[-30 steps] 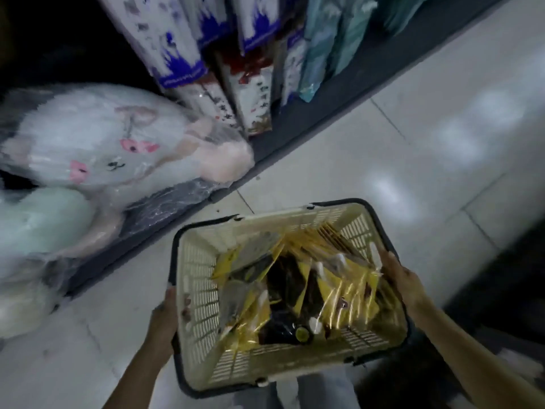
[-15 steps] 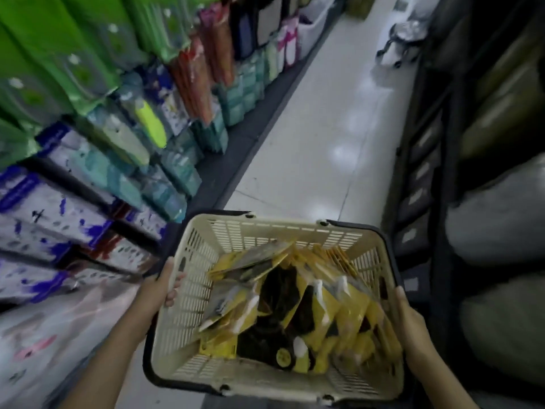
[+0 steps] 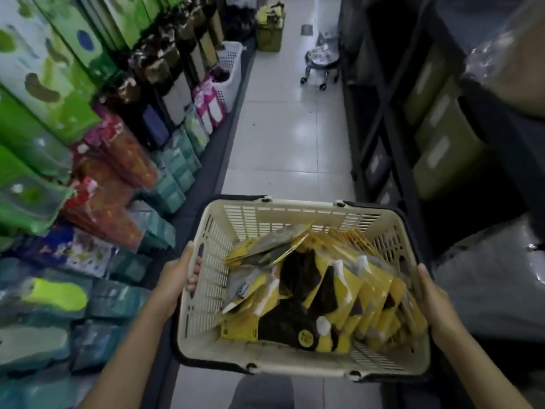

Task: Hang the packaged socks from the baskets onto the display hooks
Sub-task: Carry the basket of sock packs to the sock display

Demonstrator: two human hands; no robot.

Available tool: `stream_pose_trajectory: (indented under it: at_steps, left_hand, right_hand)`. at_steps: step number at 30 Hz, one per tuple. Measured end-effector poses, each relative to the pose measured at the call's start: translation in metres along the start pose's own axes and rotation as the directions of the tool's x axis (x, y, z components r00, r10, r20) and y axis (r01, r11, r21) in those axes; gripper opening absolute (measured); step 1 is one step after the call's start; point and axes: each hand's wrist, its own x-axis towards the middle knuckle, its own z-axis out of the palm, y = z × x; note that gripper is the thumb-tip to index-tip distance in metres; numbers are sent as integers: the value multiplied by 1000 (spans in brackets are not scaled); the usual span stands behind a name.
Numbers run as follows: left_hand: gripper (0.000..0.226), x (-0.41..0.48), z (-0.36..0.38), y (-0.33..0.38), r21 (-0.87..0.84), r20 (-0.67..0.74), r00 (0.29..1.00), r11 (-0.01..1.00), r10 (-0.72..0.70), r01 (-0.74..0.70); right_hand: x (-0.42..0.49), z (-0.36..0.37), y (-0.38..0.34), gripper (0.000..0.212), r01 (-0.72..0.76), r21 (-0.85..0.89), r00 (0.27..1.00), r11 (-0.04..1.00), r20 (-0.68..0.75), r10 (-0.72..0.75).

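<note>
A cream plastic basket [image 3: 298, 209] with dark folded handles is carried in front of me above the aisle floor. It holds several yellow-and-black packaged socks [image 3: 321, 293] lying in a loose heap. My left hand [image 3: 177, 276] grips the basket's left rim, fingers curled through the side slot. My right hand [image 3: 433, 299] grips the right rim, thumb along the top edge. No display hooks are clearly visible.
Shelves of hanging colourful packets [image 3: 118, 160] line the left of the aisle. Dark racks with boxes [image 3: 436, 143] stand on the right. A small wheeled stool [image 3: 320, 64] and a white basket [image 3: 230, 69] sit farther down the tiled floor [image 3: 289, 149].
My view has swung from the plush toys and floor up along the aisle. The basket stays held by both hands, now level and facing down the aisle.
</note>
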Motion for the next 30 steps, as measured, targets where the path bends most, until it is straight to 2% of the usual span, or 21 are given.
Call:
stream_pose_trajectory:
  at_steps: [3,5,9,12,20,26,30]
  left_hand:
    - [49,66,23,73,8,103,995,1000,4,-5]
    - [49,106,39,120,9,166,986,1000,11,-13]
    - [52,198,80,203,60,205,977,996,54,-67]
    - [53,268,116,256,77,185,981,994,66,-82]
    - [54,430,175,387,21,5,1000,999,28,-28]
    - [53,557,197,492,-35,-71,997,999,-17,14]
    - [51,672,222,566,-20,-54,999,1000,-1,0]
  right_hand:
    - [47,21,-57,61,5,-3,997,1000,-76,-5]
    - [77,34,-93,56,-9,-9,995,1000,-101,8]
    - [152,60,-158,57,-5,32,991,999,-135,9]
    - [226,84,-206,61,-18,33,990,999,-140,22]
    - [439,173,-381,61,-34,-31,998,999,-46,33]
    - [574,260,-506,55,-26,-45,1000,999,2,26]
    - [663,322,-570,44,-40,23,998,999,45,39]
